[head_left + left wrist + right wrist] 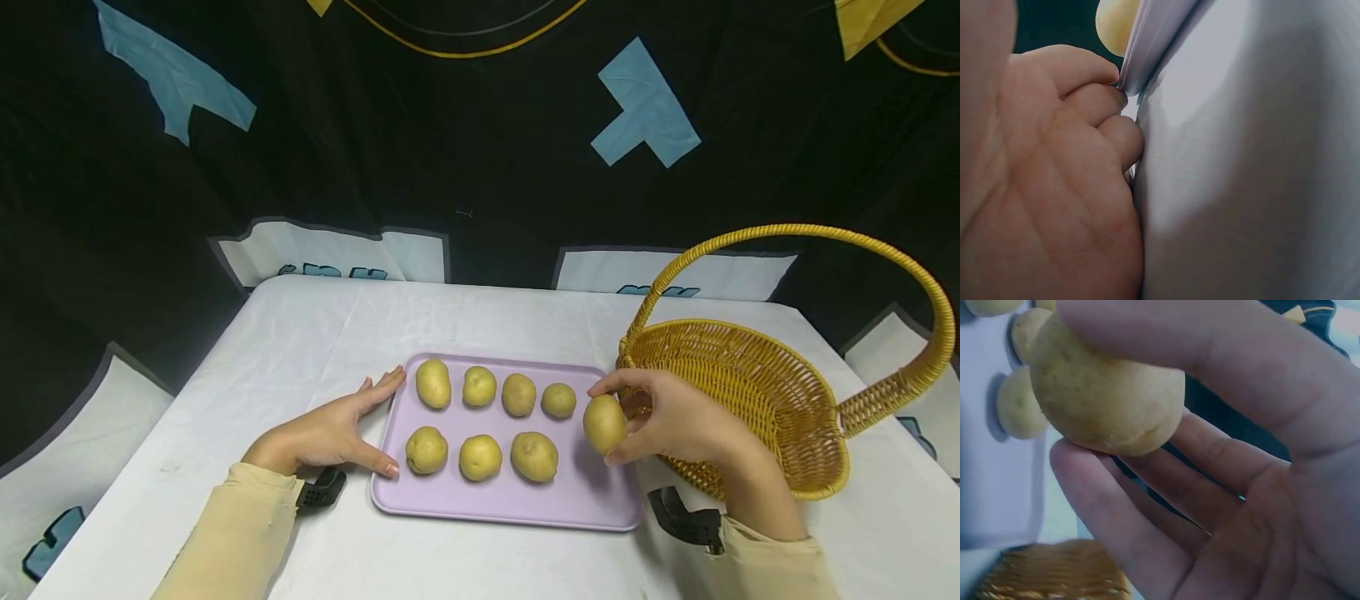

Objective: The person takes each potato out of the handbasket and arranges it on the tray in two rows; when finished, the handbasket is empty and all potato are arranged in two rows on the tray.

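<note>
In the head view my right hand (686, 421) pinches a potato (604, 423) between thumb and fingertips, above the right side of a lilac tray (480, 507). The right wrist view shows that potato (1107, 400) close up, the thumb across its top and a fingertip below. Several other potatoes lie on the tray in two rows, such as a large one (535, 457) nearest the held potato. My left hand (330, 433) rests at the tray's left edge, thumb and fingers spread, fingertips at the rim (1141, 56).
A yellow wicker basket (738, 383) with a tall arched handle (795, 232) stands right of the tray, partly behind my right hand. White cloth (315, 350) covers the table. A black curtain (420, 150) with blue shapes hangs behind it.
</note>
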`<state>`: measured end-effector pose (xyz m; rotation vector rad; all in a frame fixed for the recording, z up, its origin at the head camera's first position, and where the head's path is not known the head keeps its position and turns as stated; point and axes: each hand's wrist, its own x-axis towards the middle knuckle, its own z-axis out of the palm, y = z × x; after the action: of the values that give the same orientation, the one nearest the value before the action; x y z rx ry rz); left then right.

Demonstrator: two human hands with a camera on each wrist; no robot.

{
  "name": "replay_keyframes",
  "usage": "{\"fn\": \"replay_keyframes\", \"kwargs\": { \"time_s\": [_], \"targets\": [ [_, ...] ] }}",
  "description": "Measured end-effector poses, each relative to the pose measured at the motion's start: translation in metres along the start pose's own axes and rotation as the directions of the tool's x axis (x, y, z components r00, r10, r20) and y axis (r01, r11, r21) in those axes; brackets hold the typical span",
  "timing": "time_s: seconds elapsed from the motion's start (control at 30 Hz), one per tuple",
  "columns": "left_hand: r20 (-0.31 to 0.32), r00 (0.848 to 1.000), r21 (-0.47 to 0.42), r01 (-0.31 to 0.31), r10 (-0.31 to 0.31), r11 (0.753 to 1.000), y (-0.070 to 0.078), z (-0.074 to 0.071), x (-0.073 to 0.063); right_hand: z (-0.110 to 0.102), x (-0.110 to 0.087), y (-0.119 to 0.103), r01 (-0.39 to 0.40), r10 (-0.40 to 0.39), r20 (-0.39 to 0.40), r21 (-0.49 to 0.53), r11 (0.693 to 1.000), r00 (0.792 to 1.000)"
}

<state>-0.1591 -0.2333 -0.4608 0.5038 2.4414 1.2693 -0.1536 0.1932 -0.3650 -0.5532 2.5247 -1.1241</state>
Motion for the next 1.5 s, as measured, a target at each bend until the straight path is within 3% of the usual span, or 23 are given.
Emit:
{"fn": "replay_keyframes", "kwargs": {
  "time_s": [0.23,0.47,0.67,1.2,1.5],
  "targets": [
    [-0.001,1.0,0.001,-0.004,0.004,1.0,-0.001,0.0,0.0,0.014,0.01,0.005,-0.031,0.023,0.136,0.052,0.998,0.99],
    [0.001,1.0,0.008,-0.008,0.008,1.0,-0.001,0.0,0.0,0.022,0.016,0.012,-0.1,0.105,0.151,-0.041,0.994,0.983],
    [-0.002,1.0,0.017,-0.007,0.007,1.0,-0.001,0.0,0.0,0.027,0.022,0.016,-0.059,0.067,0.186,-0.048,0.997,0.98],
    [-0.002,1.0,0.023,-0.013,0.013,1.0,0.0,-0.001,0.0,0.033,0.027,0.02,-0.061,0.065,0.162,-0.031,0.998,0.985],
    [-0.002,1.0,0.025,-0.026,0.026,0.999,0.001,0.0,0.0,0.036,0.03,0.02,-0.111,0.116,0.142,-0.045,0.993,0.983]
  ]
}}
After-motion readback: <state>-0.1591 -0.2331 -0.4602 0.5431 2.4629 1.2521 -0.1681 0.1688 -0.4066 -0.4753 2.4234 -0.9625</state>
